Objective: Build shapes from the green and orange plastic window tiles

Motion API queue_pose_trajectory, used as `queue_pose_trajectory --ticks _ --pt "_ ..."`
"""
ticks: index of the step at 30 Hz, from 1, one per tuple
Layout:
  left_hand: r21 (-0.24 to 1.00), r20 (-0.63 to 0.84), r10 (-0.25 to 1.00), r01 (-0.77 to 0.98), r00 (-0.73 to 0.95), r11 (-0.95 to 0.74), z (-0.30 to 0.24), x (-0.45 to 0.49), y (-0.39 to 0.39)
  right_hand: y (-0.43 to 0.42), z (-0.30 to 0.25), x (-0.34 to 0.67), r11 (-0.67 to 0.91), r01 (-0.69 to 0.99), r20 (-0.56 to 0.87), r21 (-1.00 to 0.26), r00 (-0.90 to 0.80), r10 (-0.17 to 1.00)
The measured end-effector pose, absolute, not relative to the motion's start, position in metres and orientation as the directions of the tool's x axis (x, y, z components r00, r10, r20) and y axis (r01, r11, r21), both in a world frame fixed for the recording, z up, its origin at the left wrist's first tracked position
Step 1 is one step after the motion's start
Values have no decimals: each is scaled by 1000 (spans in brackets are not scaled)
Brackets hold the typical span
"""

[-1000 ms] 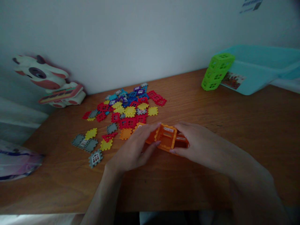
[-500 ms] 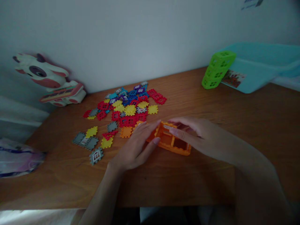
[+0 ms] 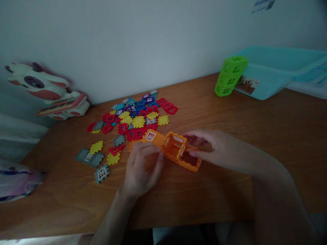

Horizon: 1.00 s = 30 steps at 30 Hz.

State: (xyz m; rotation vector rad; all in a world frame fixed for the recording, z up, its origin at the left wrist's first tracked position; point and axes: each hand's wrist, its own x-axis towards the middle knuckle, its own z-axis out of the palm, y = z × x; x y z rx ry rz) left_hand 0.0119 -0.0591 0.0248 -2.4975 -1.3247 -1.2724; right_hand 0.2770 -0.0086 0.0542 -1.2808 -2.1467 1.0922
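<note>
An orange structure of interlocking tiles [image 3: 178, 149] lies on the wooden table [image 3: 230, 115], with open box cells and a flat tile with a white window at its left end. My left hand [image 3: 143, 168] curls its fingers round that left end, next to the window tile. My right hand [image 3: 212, 148] grips the structure's right side, fingers pinched on its far wall. A heap of loose red, yellow, blue, purple and grey tiles [image 3: 138, 117] lies just behind my hands.
A few grey and yellow tiles [image 3: 95, 158] lie to the left. A green tile tower [image 3: 230, 76] leans on a turquoise bin [image 3: 273, 73] at the back right. A cow-shaped toy [image 3: 48, 92] stands at the back left by the wall. A bag [image 3: 15, 182] sits at the left edge.
My left hand pulled back and curled round the structure's left end, uncovering the window tile. My right hand shifted to the right side. The structure turned slightly.
</note>
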Motion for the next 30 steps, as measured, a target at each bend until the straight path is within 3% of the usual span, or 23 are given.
queue_pose_trajectory --ticks 4,12,22,27,30 --pt "309 651 665 672 366 -673 23 31 -73 -5 56 275 255 597 -94 -761 -489 867" --pt "495 534 810 686 245 -533 21 55 -71 -1 56 274 271 658 -101 -702 -469 877" --pt "507 494 825 681 272 -528 15 59 -73 1 58 270 253 689 -119 -679 -444 888" --pt "499 553 779 632 294 -593 23 47 -71 3 50 275 215 657 -138 -723 -443 886" --pt "440 654 727 677 209 -590 36 23 -64 3 47 278 206 660 -130 -723 -423 897"
